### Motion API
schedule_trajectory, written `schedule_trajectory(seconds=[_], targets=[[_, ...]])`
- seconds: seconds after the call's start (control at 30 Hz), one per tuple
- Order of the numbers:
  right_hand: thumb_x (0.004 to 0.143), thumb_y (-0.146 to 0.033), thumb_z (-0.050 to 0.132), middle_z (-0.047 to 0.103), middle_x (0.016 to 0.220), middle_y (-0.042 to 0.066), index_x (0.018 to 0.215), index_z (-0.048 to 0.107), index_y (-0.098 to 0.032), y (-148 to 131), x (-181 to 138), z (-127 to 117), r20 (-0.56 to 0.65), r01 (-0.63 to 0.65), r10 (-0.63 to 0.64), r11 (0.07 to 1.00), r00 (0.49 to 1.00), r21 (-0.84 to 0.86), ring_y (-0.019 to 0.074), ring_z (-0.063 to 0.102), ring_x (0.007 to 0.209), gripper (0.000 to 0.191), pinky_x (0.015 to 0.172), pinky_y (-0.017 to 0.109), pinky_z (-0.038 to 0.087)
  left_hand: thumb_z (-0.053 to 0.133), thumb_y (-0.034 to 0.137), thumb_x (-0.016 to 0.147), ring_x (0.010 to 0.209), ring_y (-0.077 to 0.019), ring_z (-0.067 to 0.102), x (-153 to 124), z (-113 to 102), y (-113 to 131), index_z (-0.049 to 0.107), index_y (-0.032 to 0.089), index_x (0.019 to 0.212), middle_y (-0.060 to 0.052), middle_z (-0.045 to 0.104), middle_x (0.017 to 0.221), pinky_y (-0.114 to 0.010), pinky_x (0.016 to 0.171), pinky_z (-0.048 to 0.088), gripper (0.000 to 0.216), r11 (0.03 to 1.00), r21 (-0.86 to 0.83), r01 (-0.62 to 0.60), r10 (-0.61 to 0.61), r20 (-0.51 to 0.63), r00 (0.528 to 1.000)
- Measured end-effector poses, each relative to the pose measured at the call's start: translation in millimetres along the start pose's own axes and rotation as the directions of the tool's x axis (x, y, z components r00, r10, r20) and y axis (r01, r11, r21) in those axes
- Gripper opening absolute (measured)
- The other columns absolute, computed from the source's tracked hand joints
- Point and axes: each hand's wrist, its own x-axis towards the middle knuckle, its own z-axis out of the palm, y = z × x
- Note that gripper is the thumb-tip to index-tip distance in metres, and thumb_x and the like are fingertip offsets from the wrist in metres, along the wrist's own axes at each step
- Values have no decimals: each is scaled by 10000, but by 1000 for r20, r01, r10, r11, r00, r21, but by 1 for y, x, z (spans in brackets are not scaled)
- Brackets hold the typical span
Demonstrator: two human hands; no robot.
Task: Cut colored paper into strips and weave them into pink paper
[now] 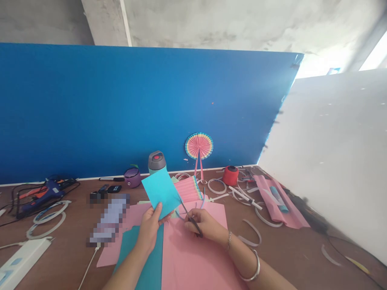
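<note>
My left hand (154, 221) grips a bright blue sheet of paper (161, 191) by its lower edge, thumb in front, tilted up above the table. In my right hand (199, 222) is a pair of scissors (196, 226) with dark handles, fingers closed round them. The blades point up and left and meet the right edge of the blue sheet. Whether they are parted there is too fine to tell. Beneath both hands lie pink sheets (193, 257) and a teal sheet (145, 266). A pleated pink paper strip (187, 188) with a coloured edge lies just behind.
A round pleated paper fan (199, 146) leans on the blue partition (121, 104). Nearby stand a bottle (157, 162), a purple container (132, 178) and a red container (230, 176). A glue gun (45, 195), blurred phone (110, 219) and power strip (26, 262) lie left; paper curls right.
</note>
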Motion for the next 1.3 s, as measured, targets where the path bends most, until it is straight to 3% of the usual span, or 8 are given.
schedule_trajectory(seconds=[0.8,1.3], targets=[[688,-220,606,509,484,-60,760,543,-145,6,2,0,-1,-2,2,1000,1000,-23,63,436,397,122,372,166,332,730,482,618,863,-260,669,4,-4,-7,654,127,800,-55,699,830,-324,724,547,406,1000,-5,1,-1,-2,1000],[687,-200,594,512,477,-65,744,530,-154,9,3,-1,-9,2,-3,1000,1000,-25,59,437,390,97,364,159,323,715,488,625,897,-278,662,0,0,-2,670,138,782,-69,710,864,-359,770,538,386,1000,14,-14,14,7,1000]])
